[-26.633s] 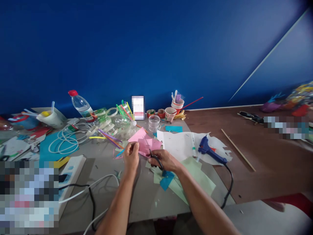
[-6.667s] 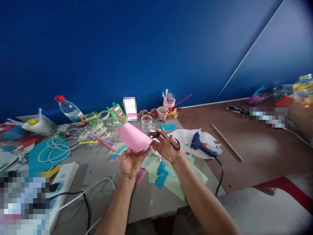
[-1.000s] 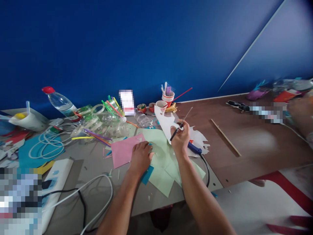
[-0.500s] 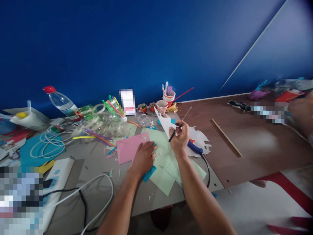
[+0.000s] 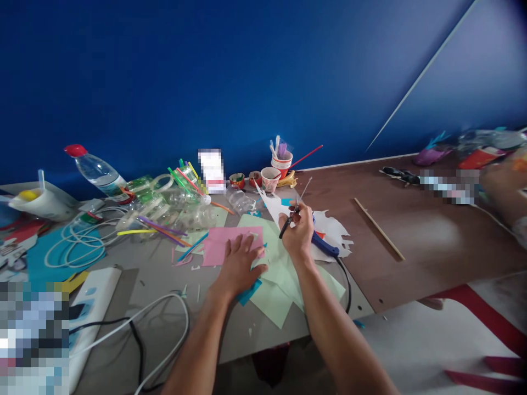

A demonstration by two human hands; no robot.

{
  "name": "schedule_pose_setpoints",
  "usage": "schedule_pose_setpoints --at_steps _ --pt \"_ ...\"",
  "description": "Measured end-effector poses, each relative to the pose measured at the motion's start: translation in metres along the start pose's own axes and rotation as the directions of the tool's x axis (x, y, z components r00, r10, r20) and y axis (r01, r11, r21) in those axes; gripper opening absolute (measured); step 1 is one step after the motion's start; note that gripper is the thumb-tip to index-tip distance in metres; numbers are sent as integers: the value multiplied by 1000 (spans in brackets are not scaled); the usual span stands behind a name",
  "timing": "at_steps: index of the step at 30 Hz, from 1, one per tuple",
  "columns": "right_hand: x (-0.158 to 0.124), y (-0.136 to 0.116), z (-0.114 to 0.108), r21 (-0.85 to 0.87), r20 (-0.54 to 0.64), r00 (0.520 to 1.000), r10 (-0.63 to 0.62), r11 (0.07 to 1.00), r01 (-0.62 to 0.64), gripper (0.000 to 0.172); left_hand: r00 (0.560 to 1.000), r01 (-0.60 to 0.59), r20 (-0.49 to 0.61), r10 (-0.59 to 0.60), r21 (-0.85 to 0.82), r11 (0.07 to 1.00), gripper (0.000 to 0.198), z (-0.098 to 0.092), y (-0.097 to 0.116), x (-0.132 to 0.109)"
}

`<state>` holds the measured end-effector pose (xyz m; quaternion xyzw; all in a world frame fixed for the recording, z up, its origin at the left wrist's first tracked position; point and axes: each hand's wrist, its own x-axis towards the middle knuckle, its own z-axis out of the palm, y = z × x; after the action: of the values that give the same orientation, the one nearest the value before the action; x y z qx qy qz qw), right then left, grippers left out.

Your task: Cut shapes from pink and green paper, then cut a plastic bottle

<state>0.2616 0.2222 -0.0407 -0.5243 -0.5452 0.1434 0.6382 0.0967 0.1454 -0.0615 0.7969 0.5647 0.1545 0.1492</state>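
Observation:
My left hand lies with its fingers spread on a sheet of pink paper. Under its thumb side, a strip of blue paper shows on top of pale green sheets. In my right hand is what looks like a pair of scissors with dark handles, the thin metal end pointing up and away; my fingers hide much of it. Close by the right hand are a jagged-cut white paper and a blue glue gun with a dark cord.
Paper cups and a phone stand by the blue wall. Clear plastic bottle pieces, straws, a water bottle and a white power strip lie leftward. A wooden stick is at right, near another person's blurred arm.
My left hand has spread its fingers and moved onto the pink paper, which has shifted right and turned straighter. My right hand keeps its hold on the scissors.

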Motion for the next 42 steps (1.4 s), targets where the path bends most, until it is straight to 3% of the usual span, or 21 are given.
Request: schedule_pose_setpoints --at_steps 5,8,10,15,18,23,29,35,38,42 --pt "-1 2 1 15 16 1000 -2 1000 2 31 992 -90 80 96 -72 993 39 -3 10 1" --pt "-3 3 2 3 38 999 -5 1000 5 32 984 -163 41 174 -203 966 39 -8 13 1" --pt "-3 3 2 -12 41 999 -12 1000 13 33 986 -165 -20 165 -235 958 40 -10 13 1" --pt "-4 3 3 -13 48 998 -37 999 38 33 995 9 -98 -13 -36 999 43 -3 5 0" --pt "-4 1 3 -13 47 998 -30 999 31 33 983 86 -162 -86 -7 996 38 1 -1 3" --pt "-3 -3 2 31 40 999 -8 999 7 32 885 256 -399 -241 -15 966 38 -4 -13 7" --pt "-5 -9 4 30 102 995 -14 999 11 32 896 392 -277 -347 126 911 46 -9 -14 5" --pt "-13 -10 9 49 231 970 -79 996 69 34 869 446 -284 -405 96 890 41 -10 -13 7" --pt "-14 -9 9 56 256 961 -103 994 92 36 825 413 -376 -423 -112 904 34 -12 -17 10" --pt "-14 -9 10 41 273 955 -113 993 106 36 671 225 -560 -486 -470 853 31 -17 -23 11"
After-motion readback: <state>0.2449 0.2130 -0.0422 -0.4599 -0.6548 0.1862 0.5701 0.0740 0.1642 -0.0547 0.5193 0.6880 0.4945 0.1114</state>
